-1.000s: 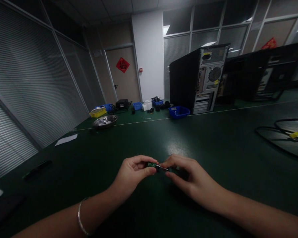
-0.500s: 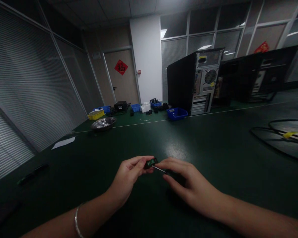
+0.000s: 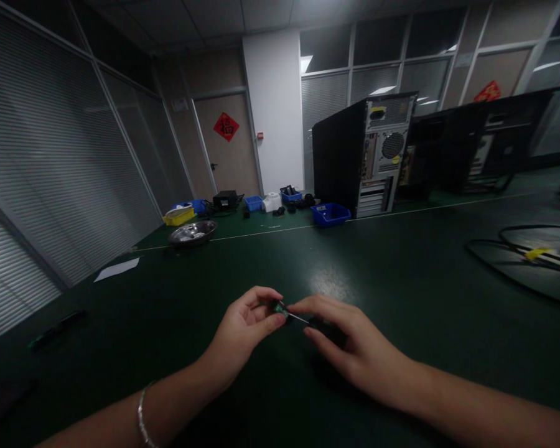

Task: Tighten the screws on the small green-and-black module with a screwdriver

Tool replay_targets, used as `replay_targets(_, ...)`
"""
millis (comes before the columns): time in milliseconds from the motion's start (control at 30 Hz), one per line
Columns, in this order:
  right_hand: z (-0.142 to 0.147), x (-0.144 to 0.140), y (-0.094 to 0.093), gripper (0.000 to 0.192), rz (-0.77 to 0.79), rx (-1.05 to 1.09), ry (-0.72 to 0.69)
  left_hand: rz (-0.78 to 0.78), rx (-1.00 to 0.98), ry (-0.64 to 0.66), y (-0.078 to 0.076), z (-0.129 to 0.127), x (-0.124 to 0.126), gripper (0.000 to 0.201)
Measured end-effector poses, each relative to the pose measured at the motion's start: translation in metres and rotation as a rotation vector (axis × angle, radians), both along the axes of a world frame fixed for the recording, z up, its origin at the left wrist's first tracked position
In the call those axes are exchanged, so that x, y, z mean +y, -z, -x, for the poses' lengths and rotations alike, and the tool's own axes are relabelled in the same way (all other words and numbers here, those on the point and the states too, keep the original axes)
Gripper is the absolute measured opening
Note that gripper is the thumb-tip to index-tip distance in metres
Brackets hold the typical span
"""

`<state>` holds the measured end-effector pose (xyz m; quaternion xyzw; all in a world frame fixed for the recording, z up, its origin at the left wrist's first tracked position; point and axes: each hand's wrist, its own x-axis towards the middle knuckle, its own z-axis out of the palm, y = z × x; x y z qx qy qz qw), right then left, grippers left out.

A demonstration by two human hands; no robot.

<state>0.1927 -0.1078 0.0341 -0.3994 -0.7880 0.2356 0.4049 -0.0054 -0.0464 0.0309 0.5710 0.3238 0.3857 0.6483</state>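
Note:
Between the thumb and fingers of my left hand (image 3: 249,320) is a small green circuit board (image 3: 280,308) with dark edges, partly covered by the fingertips. My right hand (image 3: 350,336) is closed round the dark handle of a screwdriver (image 3: 298,318). Its thin metal shaft points left, and the tip meets the board or lies right at its edge; the exact contact is too small to tell. The right forefinger reaches along to the board's right side. Both hands are above the dark green tabletop (image 3: 270,398).
A metal bowl (image 3: 193,233) and a blue bin (image 3: 330,214) stand farther back. Behind them are a yellow tray (image 3: 179,216) and a computer tower (image 3: 364,155). Black cables (image 3: 504,267) lie at the right. At the left are a sheet of paper (image 3: 116,270) and a dark slim object (image 3: 58,330).
My left fingers have shifted their grip and turned the circuit board, so less of its face shows. My right hand with the screwdriver has barely moved. The view has shifted slightly.

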Motion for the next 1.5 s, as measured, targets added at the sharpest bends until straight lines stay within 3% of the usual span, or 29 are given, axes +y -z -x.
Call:
replay_targets(133, -0.0014, -0.0002, -0.0008, 0.036, 0.0, -0.041, 0.015, -0.059, -0.01, -0.079, -0.0009, 0.0, 0.0023, 0.024)
replay_targets(533, -0.0031, 0.0006, -0.0033, 0.035, 0.022, -0.088, 0.047, -0.178, 0.064, -0.054, 0.0013, 0.003, 0.0029, 0.018)
replay_targets(1033, -0.0037, 0.0005, -0.0007, 0.035, 0.009, -0.058, 0.013, -0.219, 0.133, -0.042, 0.0016, 0.0042, -0.0015, 0.021)
replay_targets(1500, -0.0016, 0.0022, 0.002, 0.03, -0.006, 0.016, -0.016, -0.005, 0.036, -0.019, -0.0005, 0.001, 0.0013, 0.022)
